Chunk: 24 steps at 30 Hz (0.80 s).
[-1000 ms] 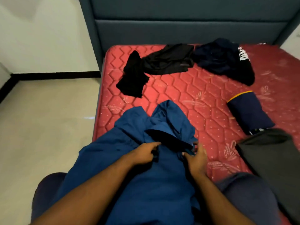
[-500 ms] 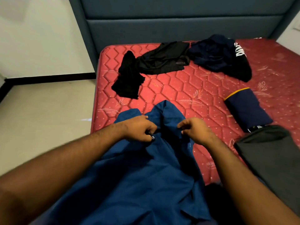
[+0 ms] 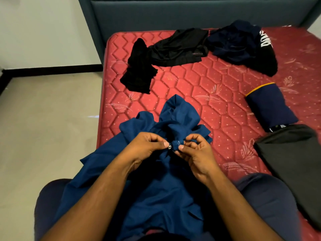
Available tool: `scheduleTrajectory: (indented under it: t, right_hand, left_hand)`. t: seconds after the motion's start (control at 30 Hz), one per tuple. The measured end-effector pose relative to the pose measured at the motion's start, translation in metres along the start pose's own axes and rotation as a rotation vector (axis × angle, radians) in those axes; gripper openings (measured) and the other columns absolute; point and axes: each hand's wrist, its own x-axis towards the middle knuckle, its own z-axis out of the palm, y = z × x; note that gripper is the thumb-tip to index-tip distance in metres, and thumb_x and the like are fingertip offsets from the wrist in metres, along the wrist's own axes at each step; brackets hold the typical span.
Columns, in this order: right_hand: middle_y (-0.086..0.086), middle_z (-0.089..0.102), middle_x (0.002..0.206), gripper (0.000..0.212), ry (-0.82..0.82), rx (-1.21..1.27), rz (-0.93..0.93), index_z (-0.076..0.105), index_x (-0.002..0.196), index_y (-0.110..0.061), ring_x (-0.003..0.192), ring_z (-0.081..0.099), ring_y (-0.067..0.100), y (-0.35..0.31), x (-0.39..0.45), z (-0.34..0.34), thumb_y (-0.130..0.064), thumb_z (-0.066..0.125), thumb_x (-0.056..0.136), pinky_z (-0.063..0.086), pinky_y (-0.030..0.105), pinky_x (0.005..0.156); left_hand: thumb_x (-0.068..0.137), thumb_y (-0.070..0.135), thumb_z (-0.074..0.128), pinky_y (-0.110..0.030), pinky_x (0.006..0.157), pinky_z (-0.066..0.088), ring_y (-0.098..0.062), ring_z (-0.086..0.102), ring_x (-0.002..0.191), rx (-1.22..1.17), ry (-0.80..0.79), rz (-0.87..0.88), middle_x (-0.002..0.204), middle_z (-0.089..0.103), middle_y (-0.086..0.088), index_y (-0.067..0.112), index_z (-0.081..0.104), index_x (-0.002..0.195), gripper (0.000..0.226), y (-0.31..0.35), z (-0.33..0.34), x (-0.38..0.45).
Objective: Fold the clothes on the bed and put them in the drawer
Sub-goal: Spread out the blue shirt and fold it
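A blue garment (image 3: 156, 185) lies bunched over my lap and the near edge of the red mattress (image 3: 196, 87). My left hand (image 3: 145, 148) pinches the fabric at a small metal snap, thumb and fingers curled. My right hand (image 3: 194, 152) pinches the facing edge of the same cloth, and the two pinches almost meet at the middle. On the bed farther away lie a black garment (image 3: 139, 68), a crumpled black piece (image 3: 180, 46) and a navy garment with white lettering (image 3: 239, 44).
A folded navy piece with a yellow trim (image 3: 269, 108) sits at the right, and a dark grey folded garment (image 3: 293, 162) lies nearer me beside it. A teal headboard (image 3: 191, 13) stands behind the bed. Beige floor (image 3: 43, 127) runs along the left.
My hands have drawn back toward me and come closer together, bringing the two edges of the blue cloth up to the snap. The garment is more bunched under them.
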Motion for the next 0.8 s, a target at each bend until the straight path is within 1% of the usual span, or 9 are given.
scheduleTrajectory:
  t: [0.13, 0.27, 0.37, 0.43, 0.5, 0.57, 0.7, 0.77, 0.8]
  right_hand:
    - [0.002, 0.055, 0.067, 0.038, 0.005, -0.04, -0.012, 0.049, 0.087, -0.012, 0.064, 0.06, 0.013, 0.01, -0.003, 0.001, 0.024, 0.056, 0.078, 0.059, 0.031, 0.066]
    - [0.001, 0.058, 0.067, 0.039, 0.027, -0.116, -0.082, 0.048, 0.084, -0.014, 0.065, 0.058, 0.016, 0.016, -0.005, -0.002, 0.023, 0.06, 0.076, 0.055, 0.029, 0.066]
    - [-0.002, 0.061, 0.067, 0.04, 0.041, -0.206, -0.14, 0.049, 0.083, -0.015, 0.065, 0.057, 0.012, 0.019, -0.006, -0.003, 0.021, 0.063, 0.074, 0.05, 0.024, 0.065]
    - [-0.004, 0.06, 0.067, 0.04, 0.056, -0.268, -0.188, 0.048, 0.084, -0.014, 0.066, 0.057, 0.007, 0.021, -0.007, -0.004, 0.022, 0.063, 0.074, 0.05, 0.02, 0.066]
    - [-0.001, 0.06, 0.071, 0.039, 0.075, -0.321, -0.231, 0.049, 0.084, -0.013, 0.067, 0.058, 0.005, 0.023, -0.009, -0.004, 0.021, 0.065, 0.073, 0.05, 0.018, 0.067]
    - [0.001, 0.061, 0.075, 0.039, 0.095, -0.362, -0.262, 0.05, 0.084, -0.014, 0.069, 0.059, 0.006, 0.025, -0.01, -0.004, 0.019, 0.067, 0.073, 0.05, 0.019, 0.069]
    - [0.002, 0.062, 0.077, 0.038, 0.132, -0.434, -0.32, 0.05, 0.081, -0.015, 0.072, 0.062, 0.006, 0.031, -0.011, -0.003, 0.017, 0.069, 0.073, 0.051, 0.021, 0.072]
    - [0.001, 0.06, 0.076, 0.038, 0.152, -0.45, -0.337, 0.05, 0.08, -0.015, 0.074, 0.062, 0.006, 0.032, -0.011, -0.003, 0.017, 0.069, 0.073, 0.051, 0.023, 0.074]
    - [0.001, 0.06, 0.075, 0.037, 0.151, -0.428, -0.328, 0.049, 0.079, -0.014, 0.075, 0.063, 0.007, 0.033, -0.012, -0.003, 0.016, 0.069, 0.074, 0.051, 0.024, 0.074]
  left_hand:
    - [0.09, -0.001, 0.06, -0.012, 0.059, 0.044, 0.0, 0.055, 0.054, -0.045, 0.061, -0.003, 0.06, 0.064, 0.006, 0.007, 0.064, 0.078, 0.015, -0.009, 0.008, 0.0]
    - [0.095, 0.003, 0.055, -0.016, 0.06, 0.046, -0.006, 0.056, 0.058, -0.071, 0.093, -0.043, 0.066, 0.063, 0.0, 0.009, 0.063, 0.078, 0.02, -0.019, 0.017, 0.002]
    - [0.097, 0.006, 0.052, -0.017, 0.056, 0.045, -0.006, 0.052, 0.055, -0.048, 0.139, -0.057, 0.062, 0.061, 0.002, 0.011, 0.061, 0.076, 0.024, -0.025, 0.028, 0.003]
    - [0.098, 0.007, 0.05, -0.018, 0.056, 0.044, -0.008, 0.05, 0.056, -0.04, 0.156, -0.072, 0.062, 0.059, 0.0, 0.011, 0.061, 0.076, 0.025, -0.028, 0.032, 0.003]
    - [0.099, 0.007, 0.049, -0.016, 0.053, 0.043, -0.005, 0.05, 0.051, -0.053, 0.149, -0.094, 0.056, 0.058, 0.005, 0.011, 0.06, 0.077, 0.025, -0.03, 0.034, 0.003]
    - [0.1, 0.007, 0.047, -0.014, 0.048, 0.041, 0.0, 0.049, 0.044, -0.083, 0.128, -0.122, 0.05, 0.057, 0.008, 0.01, 0.059, 0.078, 0.025, -0.03, 0.035, 0.002]
    - [0.101, 0.005, 0.044, -0.012, 0.04, 0.037, 0.002, 0.044, 0.035, -0.149, 0.105, -0.169, 0.042, 0.053, 0.009, 0.008, 0.057, 0.076, 0.028, -0.029, 0.039, 0.001]
    - [0.101, 0.006, 0.043, -0.012, 0.04, 0.037, 0.002, 0.043, 0.036, -0.135, 0.124, -0.169, 0.042, 0.052, 0.01, 0.01, 0.056, 0.075, 0.029, -0.03, 0.041, 0.001]
    - [0.101, 0.007, 0.043, -0.013, 0.044, 0.038, 0.001, 0.044, 0.04, -0.116, 0.144, -0.158, 0.045, 0.053, 0.009, 0.011, 0.056, 0.075, 0.029, -0.031, 0.042, 0.001]
